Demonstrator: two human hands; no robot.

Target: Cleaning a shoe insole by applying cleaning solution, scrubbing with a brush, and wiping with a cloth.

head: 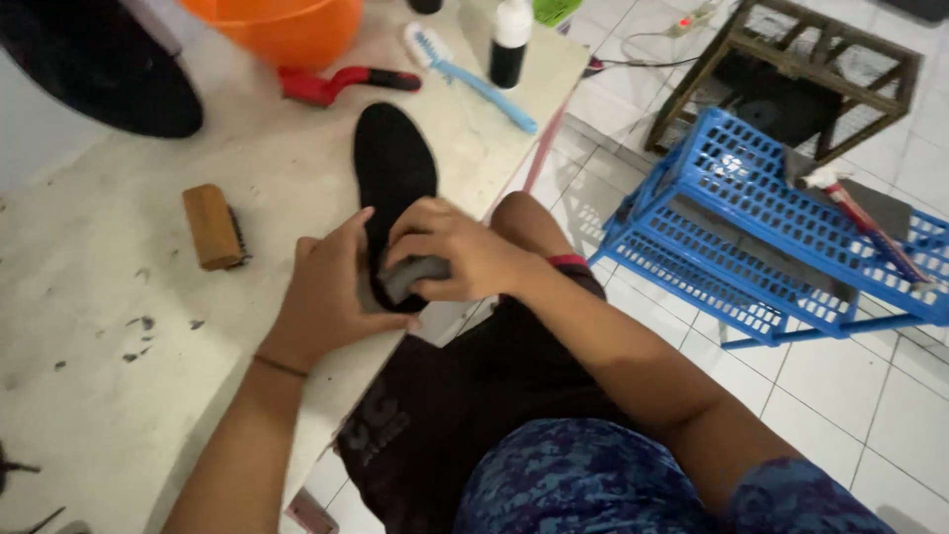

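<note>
A black shoe insole [393, 163] lies flat on the pale table [119, 297], its heel end near the table's front edge. My left hand [326, 297] presses down on the heel end and holds it still. My right hand [455, 252] is closed around a small grey pad [413, 272] and holds it against the insole's heel. The heel part of the insole is hidden under both hands.
A wooden-backed brush [214, 226] lies to the left of the insole. Behind it are a red-handled brush [341, 83], a blue toothbrush [474, 79], a black bottle with a white cap [510, 42] and an orange basin [282, 28]. A blue plastic rack [781, 237] stands on the tiled floor at right.
</note>
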